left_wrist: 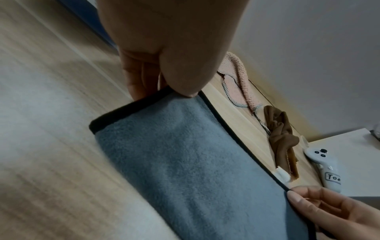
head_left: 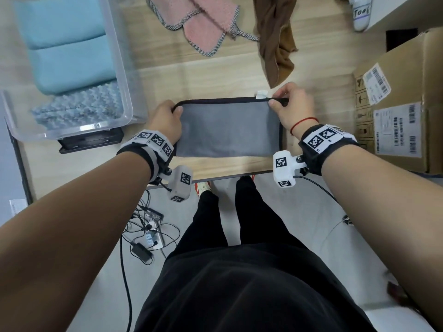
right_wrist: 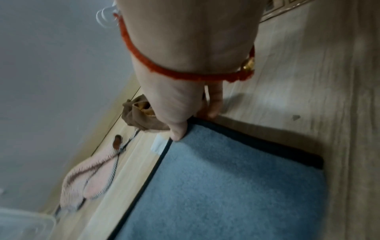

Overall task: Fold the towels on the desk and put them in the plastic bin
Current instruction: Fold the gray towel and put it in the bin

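A grey towel [head_left: 227, 129] with a black border lies folded in half on the wooden desk near its front edge. My left hand [head_left: 167, 117] pinches its far left corner, thumb on top [left_wrist: 185, 87]. My right hand [head_left: 291, 104] pinches the far right corner beside a white label [head_left: 262, 94], thumb on the towel [right_wrist: 179, 133]. A pink towel [head_left: 203, 22] with checked trim and a brown towel [head_left: 278, 41] lie crumpled at the back. The clear plastic bin [head_left: 127, 97] at the left holds folded light blue towels [head_left: 67, 49].
A cardboard box [head_left: 402, 104] stands at the desk's right edge. A white controller [head_left: 360, 15] lies on a white surface at the back right. A dark flat device [head_left: 91, 141] sits under the bin's front. Cables and a power strip [head_left: 148, 233] lie on the floor.
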`<state>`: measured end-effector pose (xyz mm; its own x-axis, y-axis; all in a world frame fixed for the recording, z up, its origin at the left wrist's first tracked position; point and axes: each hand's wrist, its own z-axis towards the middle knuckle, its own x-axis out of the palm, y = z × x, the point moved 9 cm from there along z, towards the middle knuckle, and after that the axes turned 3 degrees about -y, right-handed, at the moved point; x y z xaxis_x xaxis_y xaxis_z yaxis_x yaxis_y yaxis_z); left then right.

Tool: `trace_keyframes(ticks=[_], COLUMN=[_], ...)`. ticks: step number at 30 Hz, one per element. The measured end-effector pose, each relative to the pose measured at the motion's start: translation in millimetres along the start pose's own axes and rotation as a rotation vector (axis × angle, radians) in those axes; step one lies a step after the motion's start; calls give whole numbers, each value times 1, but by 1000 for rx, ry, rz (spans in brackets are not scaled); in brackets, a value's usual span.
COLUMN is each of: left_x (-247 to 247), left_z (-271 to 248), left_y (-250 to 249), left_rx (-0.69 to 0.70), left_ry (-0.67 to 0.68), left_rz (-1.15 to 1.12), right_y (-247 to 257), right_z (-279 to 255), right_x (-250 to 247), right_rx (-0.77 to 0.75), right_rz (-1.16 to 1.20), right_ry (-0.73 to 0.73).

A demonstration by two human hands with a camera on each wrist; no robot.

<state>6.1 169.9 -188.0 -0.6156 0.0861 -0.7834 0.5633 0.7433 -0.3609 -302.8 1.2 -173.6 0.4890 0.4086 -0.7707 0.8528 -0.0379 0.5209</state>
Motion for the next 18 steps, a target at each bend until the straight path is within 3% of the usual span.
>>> trace_keyframes(ticks=[4, 8, 10, 13, 16, 18], left_x=[-5, -12, -10, 15, 43, 54], left_z=[-12, -31, -41, -54, -65, -70], left_y=[-11, -43, -68, -95, -98, -93], left_rx=[-19, 114, 217, 396, 419, 394], left_ry=[-9, -183, -227, -88, 34, 46], left_rz=[88, 252, 347, 325, 372, 411], right_y=[-3, 4, 0, -18, -22, -23], right_z=[-5, -23, -31, -40, -50, -52], right_x=[-12, -32, -29, -6, 6, 13], right_rx=[-6, -37, 14, 177, 233, 251], right_rz=[-206, -223, -148, -170, -175, -155], right_ry=[-109, -234, -185, 6, 61, 90])
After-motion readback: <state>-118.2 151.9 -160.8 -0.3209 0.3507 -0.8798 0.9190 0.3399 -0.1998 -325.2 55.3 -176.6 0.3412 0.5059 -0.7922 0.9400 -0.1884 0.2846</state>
